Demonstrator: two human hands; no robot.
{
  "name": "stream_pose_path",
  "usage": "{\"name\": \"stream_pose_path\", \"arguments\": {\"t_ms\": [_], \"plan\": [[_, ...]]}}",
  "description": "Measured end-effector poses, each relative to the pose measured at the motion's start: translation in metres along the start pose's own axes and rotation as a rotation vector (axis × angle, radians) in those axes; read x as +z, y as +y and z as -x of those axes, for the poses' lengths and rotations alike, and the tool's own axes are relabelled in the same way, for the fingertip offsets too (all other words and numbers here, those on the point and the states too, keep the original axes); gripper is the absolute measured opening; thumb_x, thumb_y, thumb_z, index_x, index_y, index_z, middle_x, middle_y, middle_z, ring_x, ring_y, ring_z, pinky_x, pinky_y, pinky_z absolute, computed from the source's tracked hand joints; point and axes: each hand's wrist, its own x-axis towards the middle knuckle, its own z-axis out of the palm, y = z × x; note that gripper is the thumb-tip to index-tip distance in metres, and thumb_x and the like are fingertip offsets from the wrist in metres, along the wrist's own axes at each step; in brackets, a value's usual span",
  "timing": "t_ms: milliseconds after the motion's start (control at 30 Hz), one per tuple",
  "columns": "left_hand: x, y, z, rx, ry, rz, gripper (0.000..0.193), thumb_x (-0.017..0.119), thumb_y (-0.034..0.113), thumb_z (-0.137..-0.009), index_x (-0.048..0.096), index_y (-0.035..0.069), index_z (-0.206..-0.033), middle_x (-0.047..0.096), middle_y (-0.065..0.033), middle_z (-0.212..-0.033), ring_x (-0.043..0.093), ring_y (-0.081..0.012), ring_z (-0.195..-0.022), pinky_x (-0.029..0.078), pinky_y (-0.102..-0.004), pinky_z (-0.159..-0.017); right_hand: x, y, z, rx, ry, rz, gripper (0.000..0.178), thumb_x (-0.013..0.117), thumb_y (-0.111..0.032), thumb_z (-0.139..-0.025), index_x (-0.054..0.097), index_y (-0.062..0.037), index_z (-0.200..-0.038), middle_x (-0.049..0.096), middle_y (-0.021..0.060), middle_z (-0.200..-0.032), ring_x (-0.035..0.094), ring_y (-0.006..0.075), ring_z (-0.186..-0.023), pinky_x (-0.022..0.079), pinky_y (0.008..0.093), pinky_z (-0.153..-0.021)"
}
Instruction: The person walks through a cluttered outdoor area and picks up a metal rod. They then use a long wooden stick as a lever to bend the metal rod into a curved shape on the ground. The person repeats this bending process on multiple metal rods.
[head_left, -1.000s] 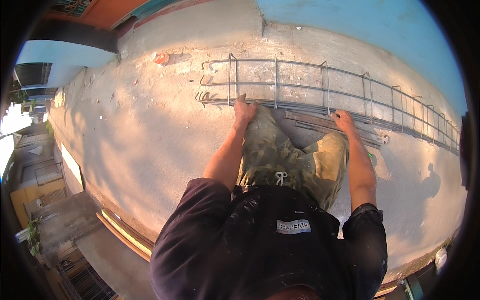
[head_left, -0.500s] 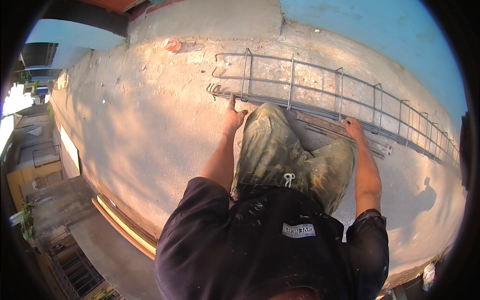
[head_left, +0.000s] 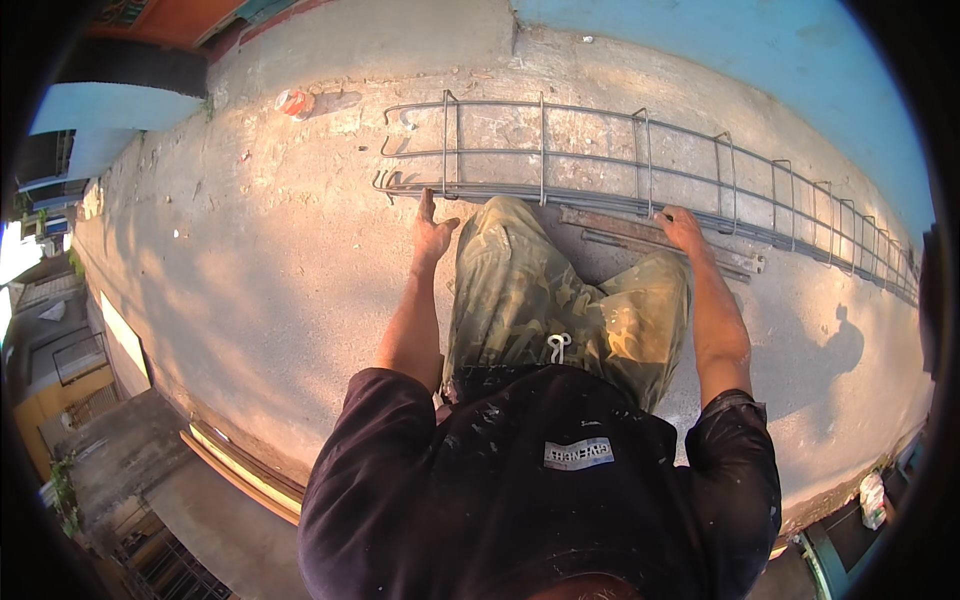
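A long cage of steel rebar (head_left: pixel 590 156), rods tied with square stirrups, lies on the ground in front of me and curves off to the right. At its left end my left hand (head_left: pixel 432 236) reaches the nearest rods, index finger stretched out against them and thumb spread apart. Further right, my right hand (head_left: pixel 682 230) has its fingers bent over the near rods of the cage. Close by the right hand, between the cage and my knees, rests a flat, worn bar (head_left: pixel 625 228) with a thinner rod beside it.
An orange-and-white bucket (head_left: pixel 295 104) lies beyond the cage to the left. A blue wall (head_left: pixel 740 70) runs along the far right. Long timber pieces (head_left: pixel 240 470) lie at the lower left, and a pale board (head_left: pixel 124 340) is at the left edge.
My view has turned slightly, so the cage and bucket sit further left in the picture. Both hands stay at about the same places along the rods.
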Motion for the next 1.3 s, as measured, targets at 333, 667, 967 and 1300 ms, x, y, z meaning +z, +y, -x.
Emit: {"name": "stream_pose_path", "arguments": {"t_ms": [333, 667, 967, 1300], "plan": [[-0.003, 0.019, 0.003, -0.035, -0.01, -0.067, 0.102, 0.077, 0.009, -0.071, 0.015, -0.005, -0.151, 0.023, -0.0222, -0.157, 0.025, -0.0306, -0.145, 0.025, -0.0361, -0.118, 0.004, 0.002, -0.003, 0.036, -0.007, -0.002, 0.045, 0.06, -0.045, -0.091, 0.067, -0.0065, -0.114, 0.062, 0.0193, -0.122, 0.055, 0.0358, -0.118, 0.044, 0.0468, -0.098], [0.135, 0.124, 0.029, 0.529, -0.135, -0.685, 0.054, 0.072, 0.03, -0.081, 0.058, 0.007, -0.127, 0.057, -0.0124, -0.132, 0.044, -0.0299, -0.131, 0.032, -0.0447, -0.107, 0.008, 0.014, -0.006, -0.049, 0.04, -0.002, 0.048, 0.061, -0.048, -0.089, 0.067, -0.0072, -0.113, 0.063, 0.0208, -0.118, 0.057, 0.036, -0.114, 0.044, 0.0449, -0.096], [0.183, 0.085, -0.001, 0.592, -0.359, -1.104, 0.018, 0.064, 0.024, -0.082, 0.072, 0.013, -0.093, 0.067, -0.0048, -0.1, 0.056, -0.0225, -0.107, 0.034, -0.0431, -0.097, 0.006, 0.006, -0.003, -0.046, 0.052, -0.038, 0.042, 0.061, -0.046, -0.088, 0.07, -0.0074, -0.104, 0.067, 0.0205, -0.107, 0.061, 0.0377, -0.104, 0.046, 0.0459, -0.09], [0.192, 0.089, 0.0, 0.568, -0.323, -1.079, 0.018, 0.056, 0.017, -0.085, 0.073, 0.015, -0.09, 0.066, -0.0044, -0.101, 0.053, -0.0214, -0.111, 0.033, -0.0423, -0.099, 0.006, 0.009, 0.002, -0.069, 0.113, -0.042, 0.04, 0.061, -0.041, -0.089, 0.07, -0.0045, -0.103, 0.067, 0.0217, -0.107, 0.06, 0.0392, -0.106, 0.046, 0.0472, -0.092]]}}
